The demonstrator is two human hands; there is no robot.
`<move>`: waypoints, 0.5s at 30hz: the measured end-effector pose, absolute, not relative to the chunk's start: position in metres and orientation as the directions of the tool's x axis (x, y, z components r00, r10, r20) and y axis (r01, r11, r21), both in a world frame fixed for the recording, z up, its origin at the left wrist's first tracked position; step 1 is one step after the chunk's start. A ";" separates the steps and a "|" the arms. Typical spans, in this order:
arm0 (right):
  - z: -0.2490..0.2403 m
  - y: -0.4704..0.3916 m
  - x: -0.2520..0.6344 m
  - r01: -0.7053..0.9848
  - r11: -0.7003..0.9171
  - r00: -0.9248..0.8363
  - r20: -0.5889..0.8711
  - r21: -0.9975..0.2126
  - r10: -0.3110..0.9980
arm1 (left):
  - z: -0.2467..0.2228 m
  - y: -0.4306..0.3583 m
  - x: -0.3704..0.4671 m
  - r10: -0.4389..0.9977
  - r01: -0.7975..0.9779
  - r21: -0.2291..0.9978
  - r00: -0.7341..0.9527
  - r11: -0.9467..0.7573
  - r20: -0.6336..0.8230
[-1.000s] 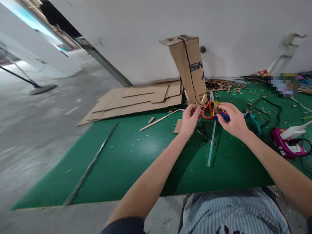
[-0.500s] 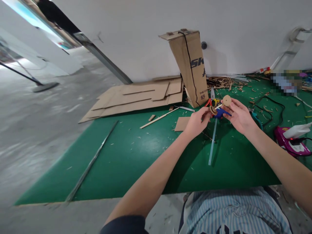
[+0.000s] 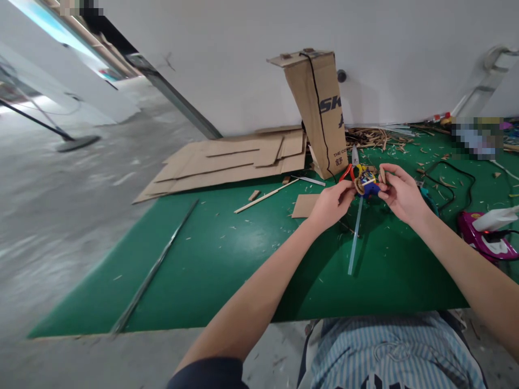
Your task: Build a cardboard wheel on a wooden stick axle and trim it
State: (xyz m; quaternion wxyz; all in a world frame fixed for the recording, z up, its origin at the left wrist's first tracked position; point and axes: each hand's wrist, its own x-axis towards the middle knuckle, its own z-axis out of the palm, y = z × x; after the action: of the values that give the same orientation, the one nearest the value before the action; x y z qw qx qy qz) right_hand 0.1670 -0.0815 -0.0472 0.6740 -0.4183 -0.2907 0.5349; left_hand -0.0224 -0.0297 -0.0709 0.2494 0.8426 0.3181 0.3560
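Observation:
My left hand (image 3: pixel 333 204) pinches a small round cardboard wheel (image 3: pixel 359 186), from which a pale thin stick points right. Facing it, my right hand (image 3: pixel 399 194) grips a cardboard disc (image 3: pixel 383 175) by its edge, turned nearly side-on to me. The stick's tip ends close to this disc; whether they touch I cannot tell. Behind and below the hands lies a blue glue gun (image 3: pixel 370 188), partly hidden, with a clear glue stick (image 3: pixel 355 243) reaching toward me. Scissors (image 3: pixel 352 168) with red and yellow handles lie just beyond my left fingertips.
A tall cardboard box (image 3: pixel 318 113) stands against the wall, beside stacked cardboard sheets (image 3: pixel 227 156). A wooden stick (image 3: pixel 263 198) and a cardboard piece (image 3: pixel 305 206) lie left of my hands. A magenta power strip (image 3: pixel 482 229) with a white plug is at right. Cardboard scraps (image 3: pixel 377 138) lie behind.
My right hand has turned the cardboard disc from face-on to nearly edge-on and shifted slightly right. The wheel and stick in my left hand have moved slightly right.

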 end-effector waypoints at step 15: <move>-0.051 -0.082 0.168 -0.248 0.028 0.170 -0.015 -0.968 0.985 | -0.067 -0.037 -0.019 0.671 0.375 0.570 0.547 -0.731 0.501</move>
State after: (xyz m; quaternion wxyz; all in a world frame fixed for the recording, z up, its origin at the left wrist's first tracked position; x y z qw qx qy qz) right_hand 0.1676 -0.0821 -0.0515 0.6017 -0.4725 -0.3900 0.5125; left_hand -0.0195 -0.0367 -0.0667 0.2026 0.8558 0.3054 0.3650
